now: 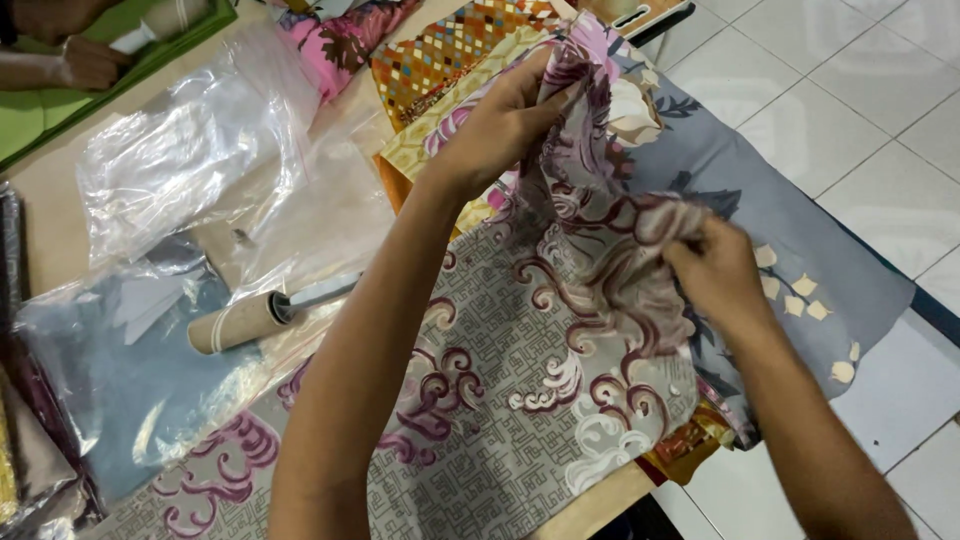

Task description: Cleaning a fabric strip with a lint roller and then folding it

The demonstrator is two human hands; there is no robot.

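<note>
A beige cloth with maroon swirls and a maze-like print (520, 400) lies across the table. My left hand (500, 125) pinches a bunched fold of it and lifts it above the pile. My right hand (715, 270) grips the same fold lower down, to the right. Under this cloth lies a grey cloth with pale flowers (780, 210), which hangs over the table's right edge.
More folded cloths, a chequered orange one (440, 50) and a pink floral one (335, 40), lie at the back. Clear plastic bags (190, 160) and a cardboard tube (235, 325) sit at left. Another person's hand (85, 60) rests on a green board. White floor tiles lie to the right.
</note>
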